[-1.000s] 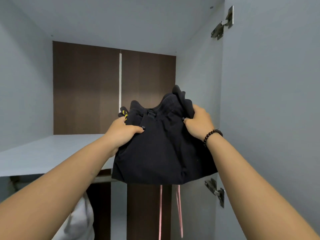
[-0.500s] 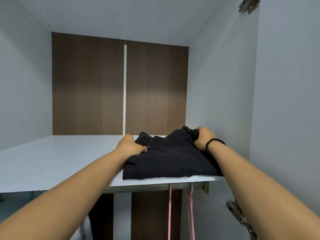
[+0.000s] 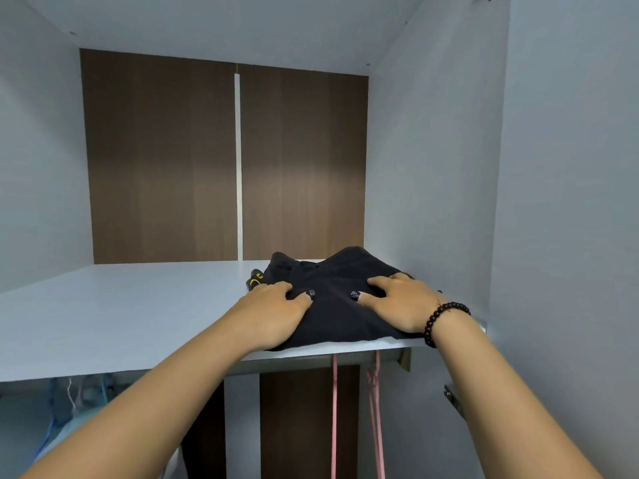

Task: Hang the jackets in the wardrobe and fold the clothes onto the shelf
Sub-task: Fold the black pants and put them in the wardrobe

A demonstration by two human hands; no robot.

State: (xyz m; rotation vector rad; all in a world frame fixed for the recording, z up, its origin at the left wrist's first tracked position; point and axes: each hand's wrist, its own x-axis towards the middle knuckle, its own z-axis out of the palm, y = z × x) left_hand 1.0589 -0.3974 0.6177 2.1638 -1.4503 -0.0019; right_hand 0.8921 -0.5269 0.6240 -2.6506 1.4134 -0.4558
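One folded black garment [image 3: 332,292], one shelf [image 3: 121,316], two hands, one beaded bracelet [image 3: 444,316], two pink cords [image 3: 375,409].

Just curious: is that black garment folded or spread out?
Folded: the black garment lies as a compact bundle on the shelf under both hands.

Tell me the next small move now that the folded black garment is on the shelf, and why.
Probably lift both hands away. The left hand and right hand lie flat on the black garment, which rests fully on the shelf by the right wall.
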